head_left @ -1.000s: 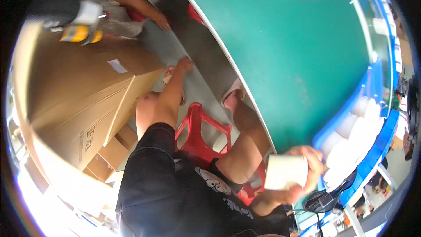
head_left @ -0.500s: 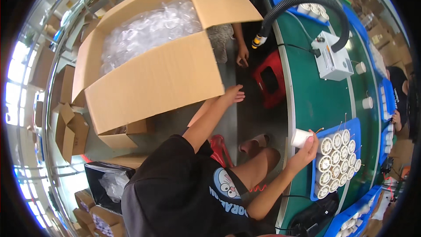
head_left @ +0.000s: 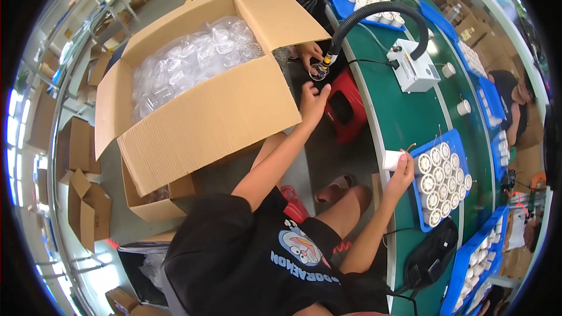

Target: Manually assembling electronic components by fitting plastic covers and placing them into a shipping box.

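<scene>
My left hand (head_left: 314, 100) is raised beside the open cardboard box, fingers apart and nothing in it. Just beyond its fingertips, a co-worker's hand (head_left: 309, 52) holds a round clear plastic piece (head_left: 318, 72) under the yellow-tipped nozzle (head_left: 329, 60) of a black flexible hose. At the green table's near edge my right hand (head_left: 403, 174) grips a white cylindrical part (head_left: 393, 160) with thin wires. Right next to that hand lies a blue tray (head_left: 422, 217) with several rows of similar white parts (head_left: 441, 180) standing in it.
The large cardboard box (head_left: 216, 123) full of clear plastic pieces (head_left: 196, 58) stands at left. A white box-shaped device (head_left: 414, 70) carries the hose on the green table (head_left: 404, 118). Below are a red stool (head_left: 346, 111) and a black bin (head_left: 132, 275). A black bag (head_left: 431, 254) lies near the tray.
My left hand has moved up toward the nozzle, its fingers now spread. The co-worker's hand has come up to the nozzle with a clear plastic piece. My right hand still holds the white part.
</scene>
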The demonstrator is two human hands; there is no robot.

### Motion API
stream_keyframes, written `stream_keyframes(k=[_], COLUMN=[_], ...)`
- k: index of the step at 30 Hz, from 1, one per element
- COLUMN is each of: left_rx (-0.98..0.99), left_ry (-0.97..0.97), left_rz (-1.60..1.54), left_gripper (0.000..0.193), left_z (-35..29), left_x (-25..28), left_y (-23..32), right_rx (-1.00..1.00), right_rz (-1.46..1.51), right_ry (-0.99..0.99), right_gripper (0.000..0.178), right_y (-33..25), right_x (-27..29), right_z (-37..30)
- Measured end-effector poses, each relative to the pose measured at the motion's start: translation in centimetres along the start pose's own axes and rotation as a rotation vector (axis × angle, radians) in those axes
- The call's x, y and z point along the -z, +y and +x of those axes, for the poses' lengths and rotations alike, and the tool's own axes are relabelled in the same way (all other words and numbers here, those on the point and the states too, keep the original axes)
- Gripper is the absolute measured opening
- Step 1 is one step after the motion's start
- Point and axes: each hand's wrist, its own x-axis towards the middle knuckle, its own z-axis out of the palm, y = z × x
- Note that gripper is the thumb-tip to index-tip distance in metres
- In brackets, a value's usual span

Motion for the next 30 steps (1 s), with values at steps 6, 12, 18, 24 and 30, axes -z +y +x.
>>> stream_keyframes(k=[6,12,18,24,30], left_rx=[0.312,0.429,0.379,-0.188,-0.413], left_ry=[-0.009,0.145,-0.393,-0.472,-0.519], left_rz=[-0.101,-0.451,-0.436,-0.180,-0.044], left_gripper=[0.062,0.040,0.033,0.025,0.027], left_z=[6.8,10.5,-3.0,-11.1,-12.5], left_x=[-3.0,0.4,2.5,7.0,8.0], left_y=[-5.3,-8.2,-2.8,6.6,10.7], right_rx=[0.011,-0.037,0.021,-0.118,-0.372], right_rz=[-0.016,-0.004,-0.020,0.109,0.387], right_ry=[0.021,-0.014,0.069,-0.008,-0.035], right_gripper=[0.024,0.025,0.032,0.040,0.040], right_y=[0.0,-0.3,-1.0,-0.9,-0.4], right_x=[0.7,-0.8,0.5,-0.9,-0.5], right_z=[0.0,-0.9,-2.2,-8.4,-14.6])
